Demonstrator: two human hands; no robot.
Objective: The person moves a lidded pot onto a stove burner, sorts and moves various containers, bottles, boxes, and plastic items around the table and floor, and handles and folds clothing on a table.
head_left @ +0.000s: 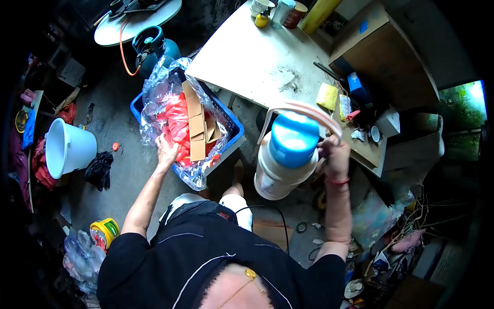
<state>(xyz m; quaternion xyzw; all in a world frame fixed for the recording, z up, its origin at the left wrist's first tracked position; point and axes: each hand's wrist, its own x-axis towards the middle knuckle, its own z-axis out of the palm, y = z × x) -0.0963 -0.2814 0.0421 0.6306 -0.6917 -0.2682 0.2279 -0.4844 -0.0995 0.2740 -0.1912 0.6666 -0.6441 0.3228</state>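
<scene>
My right hand [335,157] is closed at the handle side of a large white insulated jug with a blue lid [294,141]. The jug's pale carrying handle [303,106] arches over the lid, and the jug leans slightly beside the table. My left hand [168,150] has its fingers curled at the near left edge of a red plastic bag [177,121]. That bag lies among clear plastic wrap [153,98] in a blue crate [234,129]. Folded cardboard pieces [196,136] rest on top. The fingertips of my left hand are partly lost in the plastic.
A white table [247,56] stands ahead, with cups and a yellow bottle [262,20] at its back. A cardboard box [375,56] is at right. A teal gas cylinder [154,49] stands behind the crate. On the left floor are a white bucket [77,149] and a black bag [99,170].
</scene>
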